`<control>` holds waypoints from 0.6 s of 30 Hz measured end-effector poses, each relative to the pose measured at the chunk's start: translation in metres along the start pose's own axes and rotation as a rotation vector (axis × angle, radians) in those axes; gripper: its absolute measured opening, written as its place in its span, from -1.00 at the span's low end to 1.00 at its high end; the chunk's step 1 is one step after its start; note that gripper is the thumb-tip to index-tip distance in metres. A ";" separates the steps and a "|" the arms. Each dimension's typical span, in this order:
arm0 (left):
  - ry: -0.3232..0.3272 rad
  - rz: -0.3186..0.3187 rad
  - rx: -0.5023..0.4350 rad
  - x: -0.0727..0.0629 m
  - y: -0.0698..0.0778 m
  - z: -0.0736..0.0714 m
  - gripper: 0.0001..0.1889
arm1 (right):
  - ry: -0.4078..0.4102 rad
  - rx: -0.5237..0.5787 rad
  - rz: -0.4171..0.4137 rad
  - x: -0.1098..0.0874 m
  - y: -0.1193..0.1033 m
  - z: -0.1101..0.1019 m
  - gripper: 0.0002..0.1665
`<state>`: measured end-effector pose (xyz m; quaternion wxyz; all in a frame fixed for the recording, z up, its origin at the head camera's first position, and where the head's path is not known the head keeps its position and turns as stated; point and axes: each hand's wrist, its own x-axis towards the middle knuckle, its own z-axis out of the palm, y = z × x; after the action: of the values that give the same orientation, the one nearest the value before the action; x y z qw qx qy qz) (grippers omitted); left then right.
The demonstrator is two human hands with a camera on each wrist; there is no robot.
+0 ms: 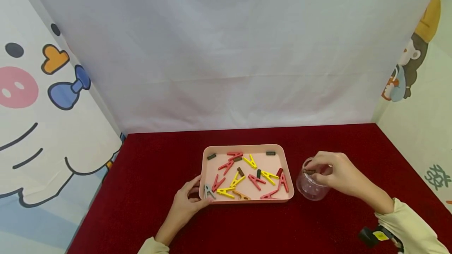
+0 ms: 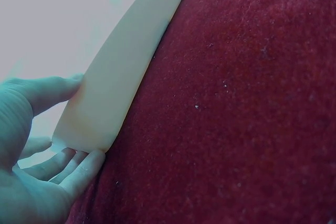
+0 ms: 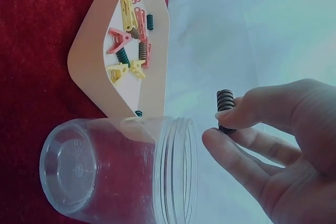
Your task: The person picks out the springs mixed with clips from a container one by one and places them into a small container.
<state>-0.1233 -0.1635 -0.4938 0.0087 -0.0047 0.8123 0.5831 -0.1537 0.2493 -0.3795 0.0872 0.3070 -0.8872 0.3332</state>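
Between the thumb and fingertips of my right hand (image 1: 339, 173) I pinch a brown coil spring (image 3: 226, 98). It is just above the mouth of a clear plastic jar (image 1: 312, 191), which stands to the right of a pink tray (image 1: 272, 164). No contents show in the jar (image 3: 118, 177) in the right wrist view. My left hand (image 1: 185, 203) grips the tray's near left corner, thumb along the near wall and fingers at the left side. Red, yellow, orange and grey clothespins lie scattered in the tray, among several green, brown and red springs.
A dark red cloth (image 1: 159, 160) covers the table. White fabric (image 1: 247, 50) hangs behind it, and panels with cartoon prints stand at the left and right. A black device (image 1: 369, 236) is by the right sleeve.
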 end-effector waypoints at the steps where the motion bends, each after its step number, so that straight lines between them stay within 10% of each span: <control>1: 0.000 -0.002 0.002 0.000 0.000 0.000 -0.20 | 0.000 -0.006 0.009 0.000 0.000 -0.001 -0.61; 18: -0.008 0.012 -0.017 0.000 0.000 0.000 -0.18 | 0.026 -0.051 0.031 -0.009 0.010 -0.006 -0.59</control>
<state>-0.1230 -0.1637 -0.4936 0.0086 0.0023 0.8073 0.5901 -0.1529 0.2639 -0.3839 0.1013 0.2865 -0.8989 0.3157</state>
